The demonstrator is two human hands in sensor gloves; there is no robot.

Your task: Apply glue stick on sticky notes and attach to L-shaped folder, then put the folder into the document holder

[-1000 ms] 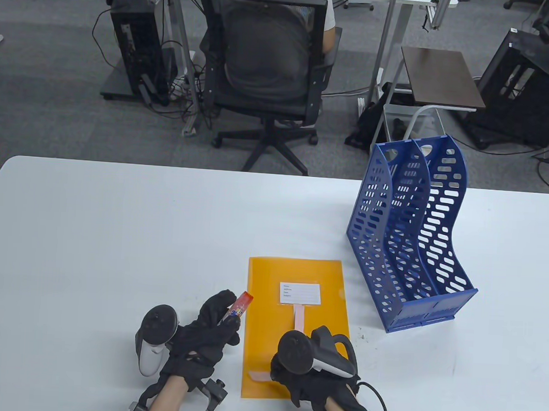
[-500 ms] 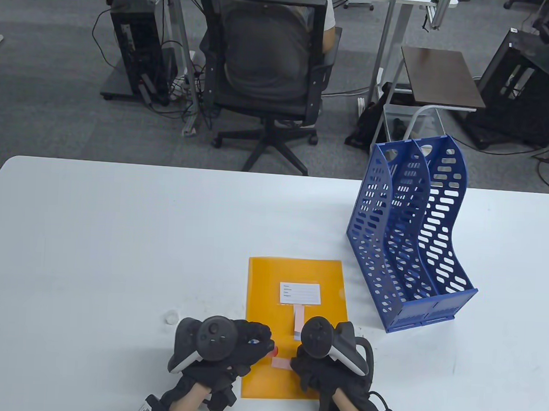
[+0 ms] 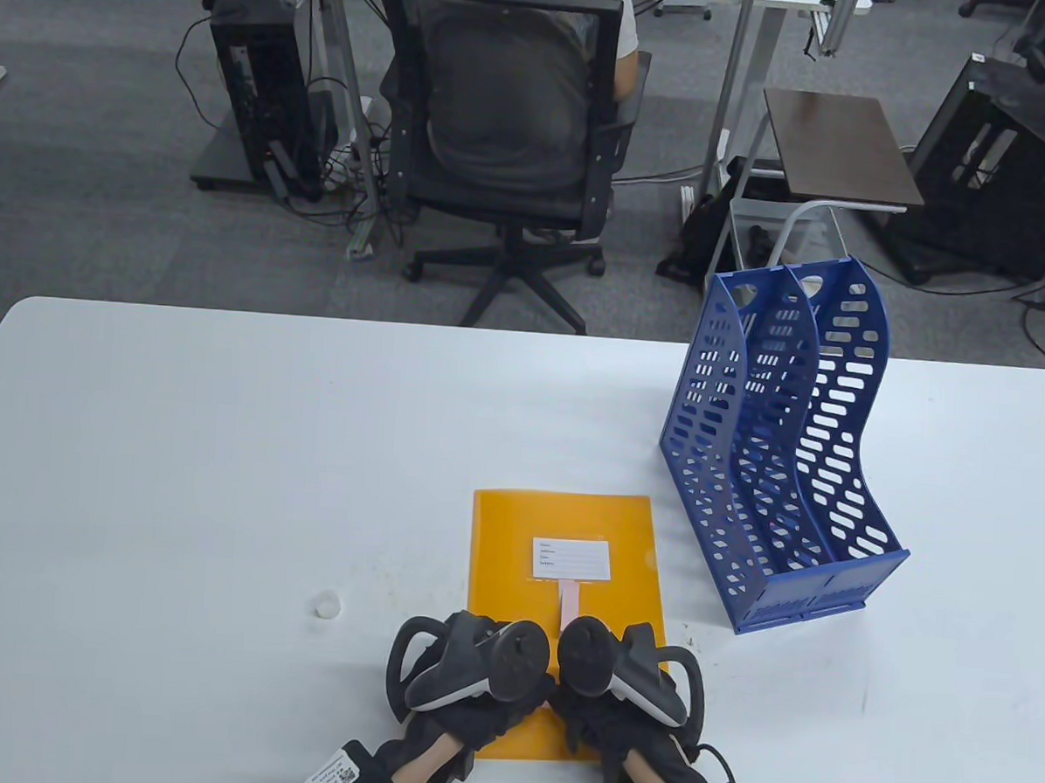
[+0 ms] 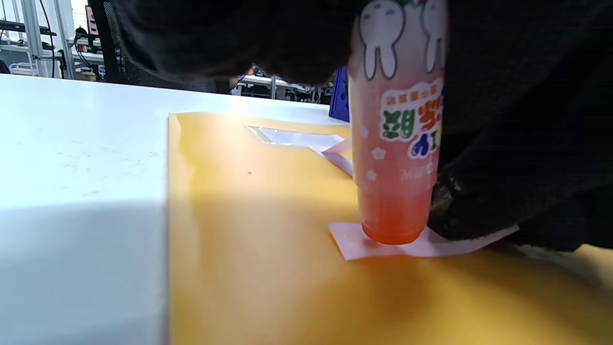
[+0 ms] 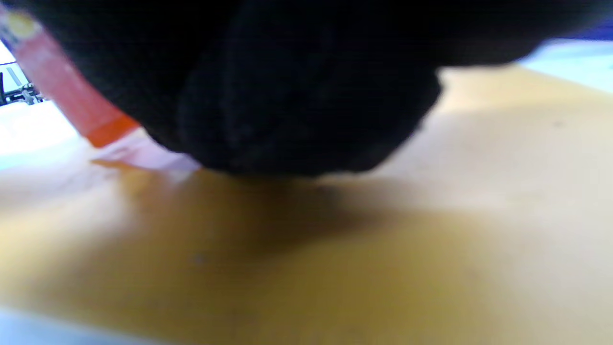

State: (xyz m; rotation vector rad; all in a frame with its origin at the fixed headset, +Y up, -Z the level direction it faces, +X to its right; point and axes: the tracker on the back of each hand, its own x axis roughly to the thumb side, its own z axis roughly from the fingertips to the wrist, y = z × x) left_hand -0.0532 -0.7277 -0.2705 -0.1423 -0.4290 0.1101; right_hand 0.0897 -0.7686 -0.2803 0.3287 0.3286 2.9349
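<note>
Both hands have closed in on each other since a moment ago, when the left one was out over the bare bench with the glue stick pointing up; now they sit knuckle to knuckle over the near end of the flat orange plastic L-shaped folder (image 3: 515, 531). From above, the left hand (image 3: 472, 678) and the right hand (image 3: 625, 686) are mostly hidden under their trackers, so the wrist views tell more. Left hand grips the pink-red translucent glue stick with cartoon rabbits (image 4: 397, 143) upright, fingers wrapped round its upper part, and the bottom end presses onto a small pale pink sticky note (image 4: 421, 242) lying flat on the folder. Right hand's fingers (image 5: 306, 96) are down on the folder beside that note and appear to pin its edge; the view is too blurred to say whether they are straight or curled. Further up the folder, a white printed label (image 3: 571, 559) sits in its pocket, and another pink sticky strip (image 3: 569, 602) runs down from just below it towards the trackers. On the bench to the left of the hands lies a small white round cap (image 3: 326, 604), well apart from the folder. To the right stands the blue perforated plastic document holder with two slots (image 3: 781, 458), upright, near the folder's far corner but not touching it.
</note>
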